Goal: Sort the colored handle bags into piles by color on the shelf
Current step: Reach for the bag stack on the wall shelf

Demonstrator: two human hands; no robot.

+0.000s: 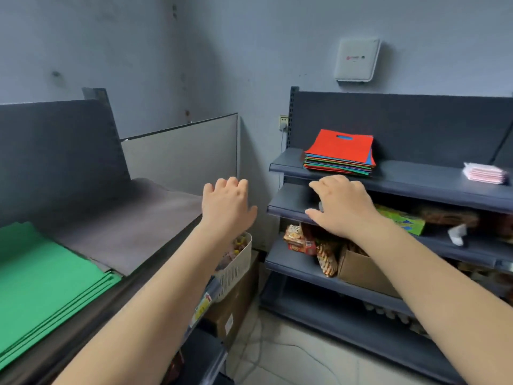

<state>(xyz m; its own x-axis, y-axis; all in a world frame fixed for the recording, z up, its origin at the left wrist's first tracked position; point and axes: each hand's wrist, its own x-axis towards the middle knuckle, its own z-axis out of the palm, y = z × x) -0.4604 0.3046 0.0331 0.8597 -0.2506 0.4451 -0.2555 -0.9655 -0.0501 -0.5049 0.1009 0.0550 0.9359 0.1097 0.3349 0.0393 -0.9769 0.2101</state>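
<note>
While both hands are empty, left hand [226, 208] and right hand [342, 207] with loose fingers just below the mixed bag stack [341, 152] on the top shelf [416, 180], I'd lift only the red top bag, pinching its near edge.

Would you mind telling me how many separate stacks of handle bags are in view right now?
3: a mixed-colour stack topped by a red bag on the right unit's top shelf, a pink stack further right on that shelf, and a green stack on the left shelf. Others may lie outside the view.

dark shelf [416, 180], mixed bag stack [340, 152]
</note>
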